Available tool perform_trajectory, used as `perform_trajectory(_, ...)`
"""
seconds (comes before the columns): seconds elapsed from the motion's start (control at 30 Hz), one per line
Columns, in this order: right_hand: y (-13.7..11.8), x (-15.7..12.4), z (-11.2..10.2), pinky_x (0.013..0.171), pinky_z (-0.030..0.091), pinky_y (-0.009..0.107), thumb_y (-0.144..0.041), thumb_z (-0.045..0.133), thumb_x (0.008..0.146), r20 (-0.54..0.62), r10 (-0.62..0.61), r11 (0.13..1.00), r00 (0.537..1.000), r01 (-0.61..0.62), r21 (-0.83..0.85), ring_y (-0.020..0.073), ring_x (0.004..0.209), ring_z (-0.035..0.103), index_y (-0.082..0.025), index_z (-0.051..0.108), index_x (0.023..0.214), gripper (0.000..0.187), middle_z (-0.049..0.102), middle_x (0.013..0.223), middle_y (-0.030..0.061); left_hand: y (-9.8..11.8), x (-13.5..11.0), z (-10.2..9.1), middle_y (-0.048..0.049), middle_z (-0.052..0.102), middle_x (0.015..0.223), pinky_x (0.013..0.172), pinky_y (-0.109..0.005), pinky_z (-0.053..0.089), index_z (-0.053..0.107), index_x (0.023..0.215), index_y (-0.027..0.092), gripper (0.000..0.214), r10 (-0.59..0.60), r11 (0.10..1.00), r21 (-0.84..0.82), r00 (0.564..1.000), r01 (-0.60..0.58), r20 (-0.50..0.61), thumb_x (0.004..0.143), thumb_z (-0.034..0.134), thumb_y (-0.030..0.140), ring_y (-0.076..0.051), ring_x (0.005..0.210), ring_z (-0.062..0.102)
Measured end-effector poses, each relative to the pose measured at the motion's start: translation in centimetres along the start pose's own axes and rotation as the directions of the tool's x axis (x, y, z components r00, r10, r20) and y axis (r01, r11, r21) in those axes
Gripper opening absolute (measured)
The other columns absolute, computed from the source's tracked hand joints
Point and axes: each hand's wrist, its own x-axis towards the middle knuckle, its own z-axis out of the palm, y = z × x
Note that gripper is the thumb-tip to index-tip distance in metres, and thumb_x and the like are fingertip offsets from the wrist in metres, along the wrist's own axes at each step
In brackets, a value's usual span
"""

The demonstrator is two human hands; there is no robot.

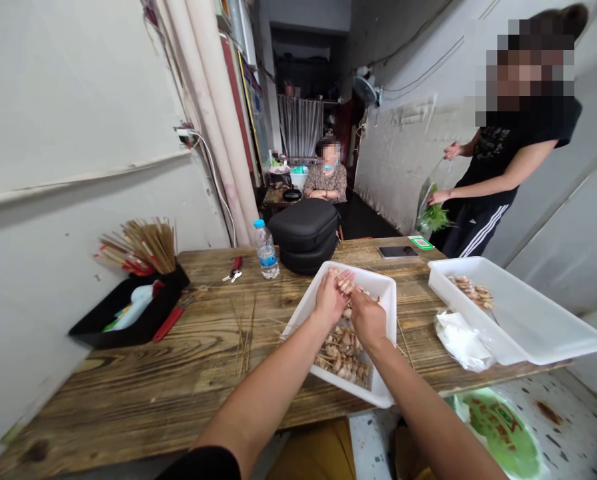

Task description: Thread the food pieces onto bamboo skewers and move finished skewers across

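Both my hands are raised over a white plastic tray on the wooden table. My left hand is closed around a skewer with pale meat pieces. My right hand pinches the same skewer from the right side. Below the hands, several finished meat skewers lie in the tray. A few bare bamboo sticks lie loose on the table to the left of the tray.
A black tray with a bundle of bamboo sticks sits at left. A water bottle, black case and phone stand behind. A second white tray is at right. One person sits far back; another stands at right holding greens.
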Motion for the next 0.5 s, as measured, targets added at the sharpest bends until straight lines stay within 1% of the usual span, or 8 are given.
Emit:
perform_trajectory(0.1,-0.01,0.03,0.02,0.069,0.04,0.023,-0.018,0.031,0.095,0.014,-0.021,1.0,1.0,0.021,-0.003,0.0158,0.083,0.063,-0.016,0.058,0.109,0.031,0.068,0.095,0.0081,-0.36,0.22,-0.33,-0.0104,0.066,0.1,0.079,-0.036,0.053,0.056,0.089,0.017,0.019,0.043,0.998,0.045,0.999,-0.043,0.01,0.09,0.05,0.034,-0.02,0.093,0.064)
perform_trajectory(0.27,0.14,0.05,0.04,0.068,0.04,0.024,-0.019,0.032,0.095,0.031,0.001,0.999,1.0,0.0,-0.033,0.016,0.081,0.063,-0.016,0.059,0.105,0.029,0.068,0.093,0.0088,-0.59,0.33,-0.45,-0.0093,0.067,0.096,0.081,-0.034,0.052,0.059,0.082,0.015,0.018,0.034,0.996,0.079,0.999,-0.031,-0.036,0.087,0.055,0.031,-0.019,0.094,0.064)
perform_trajectory(0.4,0.26,-0.01,0.2,0.068,0.04,0.023,-0.018,0.036,0.093,0.031,-0.004,0.999,1.0,0.005,-0.033,0.0158,0.081,0.063,-0.016,0.059,0.101,0.025,0.068,0.092,0.0084,-0.69,0.22,-0.5,-0.0087,0.066,0.087,0.08,-0.033,0.052,0.06,0.08,0.013,0.018,0.038,0.995,0.094,0.998,-0.034,-0.044,0.086,0.055,0.03,-0.019,0.093,0.064)
perform_trajectory(0.5,0.23,0.01,0.2,0.069,0.039,0.024,-0.016,0.036,0.092,0.035,0.01,1.0,0.999,-0.009,-0.013,0.0161,0.08,0.064,-0.016,0.059,0.102,0.025,0.069,0.091,0.0075,-0.91,-0.01,-0.37,-0.0083,0.067,0.083,0.079,-0.03,0.051,0.061,0.079,0.013,0.015,0.021,0.994,0.107,0.998,-0.016,-0.051,0.086,0.055,0.025,-0.018,0.091,0.065)
